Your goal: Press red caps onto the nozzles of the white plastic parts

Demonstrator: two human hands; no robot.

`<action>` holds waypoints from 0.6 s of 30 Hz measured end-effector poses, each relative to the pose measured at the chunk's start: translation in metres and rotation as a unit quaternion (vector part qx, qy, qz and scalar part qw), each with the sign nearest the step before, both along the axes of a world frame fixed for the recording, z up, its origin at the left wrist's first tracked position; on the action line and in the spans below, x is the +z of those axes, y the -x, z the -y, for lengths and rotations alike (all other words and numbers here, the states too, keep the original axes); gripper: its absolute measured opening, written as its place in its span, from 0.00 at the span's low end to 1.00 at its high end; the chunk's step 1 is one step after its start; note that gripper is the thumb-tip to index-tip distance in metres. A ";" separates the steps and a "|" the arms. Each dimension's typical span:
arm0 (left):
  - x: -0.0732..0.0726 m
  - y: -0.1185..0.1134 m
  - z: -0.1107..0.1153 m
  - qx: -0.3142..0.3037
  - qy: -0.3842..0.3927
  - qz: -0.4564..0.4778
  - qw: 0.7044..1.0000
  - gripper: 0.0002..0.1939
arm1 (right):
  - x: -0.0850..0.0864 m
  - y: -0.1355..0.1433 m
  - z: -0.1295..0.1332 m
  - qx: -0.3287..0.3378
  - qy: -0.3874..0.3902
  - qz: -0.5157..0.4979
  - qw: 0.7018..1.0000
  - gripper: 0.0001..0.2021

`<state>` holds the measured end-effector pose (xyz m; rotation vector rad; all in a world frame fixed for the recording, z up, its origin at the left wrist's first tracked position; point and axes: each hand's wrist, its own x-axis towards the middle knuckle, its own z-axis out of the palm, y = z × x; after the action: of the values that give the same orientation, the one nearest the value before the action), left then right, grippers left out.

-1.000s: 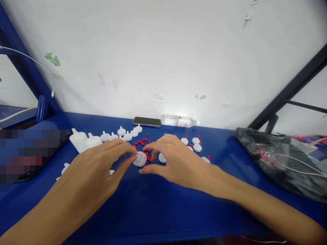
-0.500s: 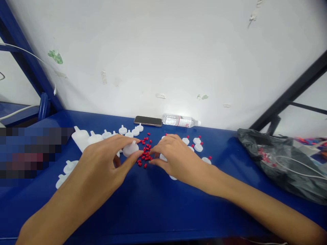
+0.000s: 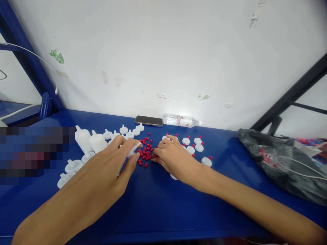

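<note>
My left hand pinches a white spouted lid between thumb and fingers, its spout tilted up to the right. Beside it lies a loose pile of small red caps on the blue table. At the pile's right edge my right hand is closed, fingertips together; whatever they hold is hidden. Several white lids with red caps on their spouts lie around and behind the right hand. Plain white spouted lids lie beyond the left hand, and more white lids lie left of it.
Two white squeeze bottles stand at the left. A phone and a clear plastic bottle lie against the wall. On the right sits a dark plastic bag with red pieces showing. Metal frame posts rise at both sides.
The lid in my left hand has turned from upright to tilted, spout toward the right. My right hand's fingers have closed together and drawn slightly right, off the red caps.
</note>
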<state>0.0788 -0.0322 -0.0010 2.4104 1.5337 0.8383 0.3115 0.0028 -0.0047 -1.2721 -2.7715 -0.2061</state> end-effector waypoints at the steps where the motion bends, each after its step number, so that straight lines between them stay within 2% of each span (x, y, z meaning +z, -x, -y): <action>1: -0.002 0.001 -0.002 -0.002 0.002 -0.010 1.000 0.26 | 0.001 0.000 0.000 0.001 -0.001 0.005 1.000 0.09; 4: -0.012 0.006 -0.010 0.006 -0.009 -0.036 0.999 0.28 | 0.001 0.000 0.002 0.003 -0.002 0.027 1.000 0.09; 8: -0.024 0.011 -0.018 0.000 -0.025 -0.043 0.999 0.29 | -0.003 0.003 0.005 0.031 -0.047 0.091 0.994 0.05; 10: -0.027 0.013 -0.019 -0.004 -0.031 -0.039 0.999 0.28 | -0.003 0.004 0.006 0.049 -0.071 0.124 0.989 0.10; 12: -0.027 0.014 -0.020 -0.002 -0.040 -0.038 0.998 0.27 | 0.000 0.003 0.006 0.060 -0.083 0.125 0.987 0.10; 15: -0.026 0.015 -0.021 0.008 -0.042 -0.044 0.998 0.24 | 0.013 0.000 0.004 0.045 -0.066 0.022 0.997 0.08; 18: -0.023 0.013 -0.021 0.014 -0.036 -0.051 0.998 0.23 | 0.028 -0.003 0.006 0.011 0.013 -0.178 0.984 0.10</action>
<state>0.0655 -0.0113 -0.0239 2.5257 1.6025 0.7994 0.3141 -0.0029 0.0232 -1.1515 -2.4880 0.0558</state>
